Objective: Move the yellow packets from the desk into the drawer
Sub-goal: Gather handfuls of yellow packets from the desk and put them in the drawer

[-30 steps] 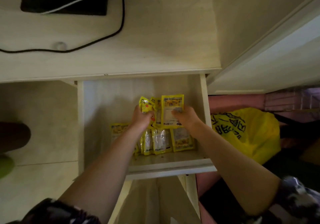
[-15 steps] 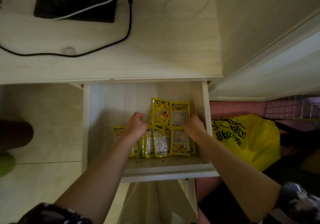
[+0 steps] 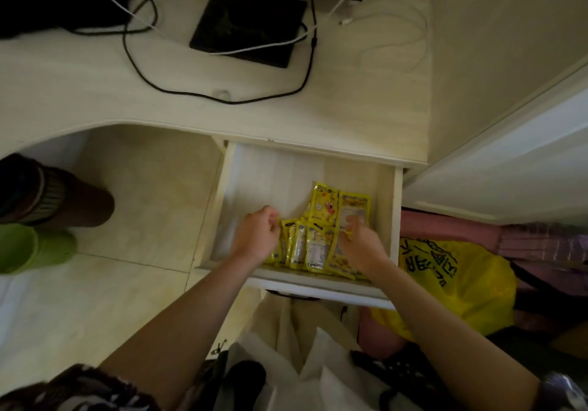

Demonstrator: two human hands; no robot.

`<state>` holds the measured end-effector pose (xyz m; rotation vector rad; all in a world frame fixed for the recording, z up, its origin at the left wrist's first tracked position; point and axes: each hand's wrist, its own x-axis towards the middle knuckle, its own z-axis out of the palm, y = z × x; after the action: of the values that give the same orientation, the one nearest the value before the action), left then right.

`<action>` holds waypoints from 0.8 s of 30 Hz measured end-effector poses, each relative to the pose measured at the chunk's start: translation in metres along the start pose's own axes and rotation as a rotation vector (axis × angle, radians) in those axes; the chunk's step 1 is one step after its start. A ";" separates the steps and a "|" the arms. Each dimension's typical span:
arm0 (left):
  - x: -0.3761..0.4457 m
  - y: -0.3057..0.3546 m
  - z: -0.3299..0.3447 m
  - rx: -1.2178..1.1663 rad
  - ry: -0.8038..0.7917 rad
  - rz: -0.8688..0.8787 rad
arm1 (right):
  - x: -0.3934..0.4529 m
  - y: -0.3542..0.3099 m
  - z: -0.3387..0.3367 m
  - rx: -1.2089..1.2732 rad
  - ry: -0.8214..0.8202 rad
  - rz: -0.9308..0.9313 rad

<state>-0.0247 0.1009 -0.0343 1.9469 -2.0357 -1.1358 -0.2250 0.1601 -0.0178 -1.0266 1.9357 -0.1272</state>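
Packets (image 3: 321,232) now lie flat in drawer (image 3: 229,194) under desk (image 3: 95,92).

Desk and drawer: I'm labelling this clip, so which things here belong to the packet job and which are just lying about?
Job:
yellow packets, in the drawer
drawer, pulled open
left hand and right hand, over the packets

Lying about:
black cable on the desk
black flat device
yellow plastic bag
green boot

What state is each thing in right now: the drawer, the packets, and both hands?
drawer: pulled open
yellow packets: inside the drawer, overlapping, right of middle
left hand: fingers curled, over the packets
right hand: fingers curled, on the packets
desk: no packets on it
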 end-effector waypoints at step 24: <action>-0.166 -0.176 -0.100 0.038 0.457 -0.378 | -0.075 -0.210 0.181 -0.563 -0.292 -0.707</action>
<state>0.2028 0.2236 0.0048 2.4028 -1.5094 -0.6145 0.0572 0.1307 0.0248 -1.9563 1.2900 0.1785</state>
